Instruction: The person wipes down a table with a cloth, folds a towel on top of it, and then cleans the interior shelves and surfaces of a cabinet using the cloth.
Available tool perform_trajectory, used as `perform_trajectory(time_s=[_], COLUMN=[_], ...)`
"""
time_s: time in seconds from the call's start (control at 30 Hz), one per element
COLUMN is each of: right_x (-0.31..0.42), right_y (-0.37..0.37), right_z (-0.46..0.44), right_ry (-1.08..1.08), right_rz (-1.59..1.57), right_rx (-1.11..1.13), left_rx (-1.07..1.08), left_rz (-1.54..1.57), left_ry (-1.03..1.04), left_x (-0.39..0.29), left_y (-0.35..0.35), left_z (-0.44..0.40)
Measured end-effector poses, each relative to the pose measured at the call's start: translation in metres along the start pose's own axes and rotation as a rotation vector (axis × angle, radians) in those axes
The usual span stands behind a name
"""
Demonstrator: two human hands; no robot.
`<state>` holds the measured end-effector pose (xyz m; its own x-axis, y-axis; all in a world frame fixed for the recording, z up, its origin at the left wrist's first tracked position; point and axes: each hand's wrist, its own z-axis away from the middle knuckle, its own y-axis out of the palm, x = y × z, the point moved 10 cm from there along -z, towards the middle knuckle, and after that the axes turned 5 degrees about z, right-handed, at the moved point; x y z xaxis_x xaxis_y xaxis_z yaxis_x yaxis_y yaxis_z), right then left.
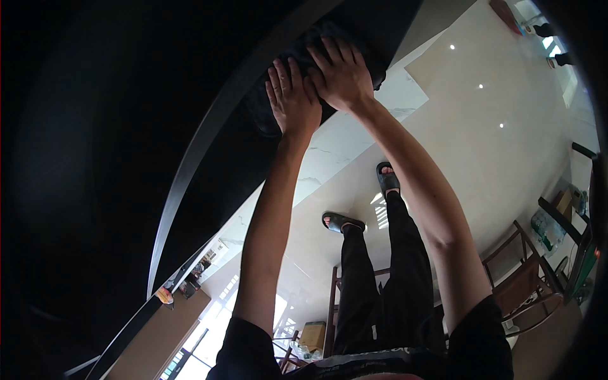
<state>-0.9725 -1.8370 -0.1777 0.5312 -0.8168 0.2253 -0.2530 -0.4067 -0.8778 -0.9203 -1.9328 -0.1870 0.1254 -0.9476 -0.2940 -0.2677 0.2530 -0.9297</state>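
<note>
Arms (418,171) outstretched; hands (345,76) flat on cloth (259,113)

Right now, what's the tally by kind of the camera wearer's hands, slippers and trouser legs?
Hands: 2, the left hand and right hand
Slippers: 2, the left slipper and right slipper
Trouser legs: 2
Total: 6

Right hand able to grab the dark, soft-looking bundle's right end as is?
Likely yes: the bare right hand lies flat on the dark, soft-looking bundle, whose right end shows past it, nothing visible between.
</note>
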Motion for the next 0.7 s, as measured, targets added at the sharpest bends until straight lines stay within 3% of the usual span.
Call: perform_trajectory(time_s=[0.17, 0.47, 0.63, 0.7], right_x=[0.033, 0.21, 0.324, 0.356], right_y=[0.005, 0.033, 0.056, 0.053], right_z=[0.009, 0.056, 0.098, 0.108], right_ry=[-0.013, -0.125, -0.276, -0.348], right_rz=[0.06, -0.055, -0.289, -0.237], right_rx=[-0.005, 0.425, 0.448, 0.457], left_rx=[0.067, 0.073, 0.047, 0.062], left_rz=[0.042, -0.036, -0.124, -0.001], left_ry=[-0.087, -0.227, -0.338, -0.334], left_x=[0.029, 0.162, 0.237, 0.249], left_y=[-0.003, -0.075, -0.113, -0.127], left_z=[0.022, 0.134, 0.216, 0.231])
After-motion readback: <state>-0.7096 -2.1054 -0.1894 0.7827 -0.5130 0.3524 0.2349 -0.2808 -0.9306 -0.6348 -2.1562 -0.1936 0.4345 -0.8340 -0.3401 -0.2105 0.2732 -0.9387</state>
